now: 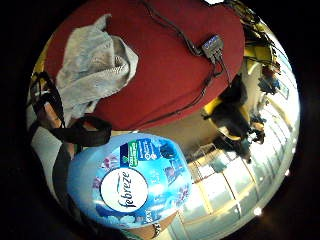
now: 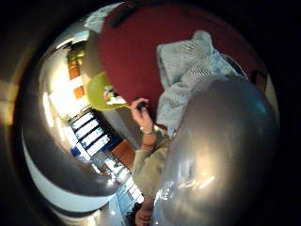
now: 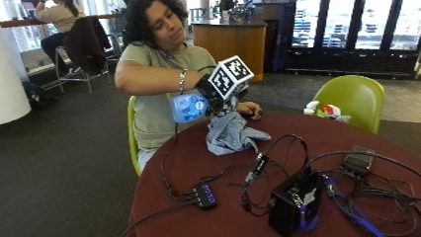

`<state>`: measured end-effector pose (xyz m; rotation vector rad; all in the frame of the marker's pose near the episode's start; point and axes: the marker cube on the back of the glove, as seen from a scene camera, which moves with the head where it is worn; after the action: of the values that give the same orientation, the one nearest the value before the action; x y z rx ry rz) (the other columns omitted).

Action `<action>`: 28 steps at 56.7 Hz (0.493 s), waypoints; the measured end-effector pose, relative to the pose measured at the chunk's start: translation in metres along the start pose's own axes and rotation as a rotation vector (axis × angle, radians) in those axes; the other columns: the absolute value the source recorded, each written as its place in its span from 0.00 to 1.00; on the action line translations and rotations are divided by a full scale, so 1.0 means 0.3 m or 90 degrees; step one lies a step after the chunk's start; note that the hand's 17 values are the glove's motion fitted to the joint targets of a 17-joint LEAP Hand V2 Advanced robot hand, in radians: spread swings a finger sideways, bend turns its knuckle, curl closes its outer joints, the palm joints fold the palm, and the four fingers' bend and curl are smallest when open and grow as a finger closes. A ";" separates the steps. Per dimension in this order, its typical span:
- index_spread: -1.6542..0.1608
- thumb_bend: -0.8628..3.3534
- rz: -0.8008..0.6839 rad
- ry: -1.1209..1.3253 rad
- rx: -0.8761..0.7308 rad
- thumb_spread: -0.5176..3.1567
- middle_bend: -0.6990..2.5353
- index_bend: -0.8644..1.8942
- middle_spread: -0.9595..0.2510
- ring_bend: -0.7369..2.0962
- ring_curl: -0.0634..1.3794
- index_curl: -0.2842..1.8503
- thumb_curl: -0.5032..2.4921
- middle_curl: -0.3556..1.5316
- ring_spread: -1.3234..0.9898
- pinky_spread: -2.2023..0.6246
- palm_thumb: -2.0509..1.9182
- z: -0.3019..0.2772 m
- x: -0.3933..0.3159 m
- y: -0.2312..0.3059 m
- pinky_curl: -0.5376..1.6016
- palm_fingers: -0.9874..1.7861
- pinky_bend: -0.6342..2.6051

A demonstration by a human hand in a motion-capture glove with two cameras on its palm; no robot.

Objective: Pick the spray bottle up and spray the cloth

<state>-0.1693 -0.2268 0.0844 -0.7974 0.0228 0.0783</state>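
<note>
Landmark: the grey-blue cloth point(image 3: 229, 134), lying crumpled on the dark red bench point(image 3: 197, 163) at the person's edge. Left of the cloth and raised above it, the spray bottle point(image 3: 189, 106) is off the bench, its blue label facing the outside camera. Just right of the bottle, the gloved right hand point(image 3: 212, 95) holds it, fingers wrapped round the bottle. The palm view shows the label close and the cloth below it. Right of the cloth, the bare hand point(image 3: 248, 109) rests by its far edge. Pick-up looks done; bottle is over the cloth. No mist visible, so spraying cannot be confirmed and appears left to do.
</note>
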 end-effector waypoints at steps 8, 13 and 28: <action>0.78 0.20 0.033 0.087 -0.088 0.21 0.43 0.43 0.66 0.53 0.39 0.41 0.44 0.49 0.50 0.68 0.78 0.097 -0.041 -0.081 0.46 0.85 0.34; 0.78 0.20 0.042 0.120 -0.118 0.22 0.43 0.43 0.66 0.53 0.39 0.42 0.44 0.49 0.50 0.68 0.78 0.135 -0.058 -0.116 0.46 0.84 0.33; 0.78 0.20 0.072 0.152 -0.165 0.22 0.43 0.42 0.67 0.53 0.39 0.42 0.44 0.49 0.50 0.69 0.78 0.208 -0.070 -0.170 0.46 0.84 0.33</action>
<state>-0.1868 -0.2189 0.1654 -1.0613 0.2890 0.0942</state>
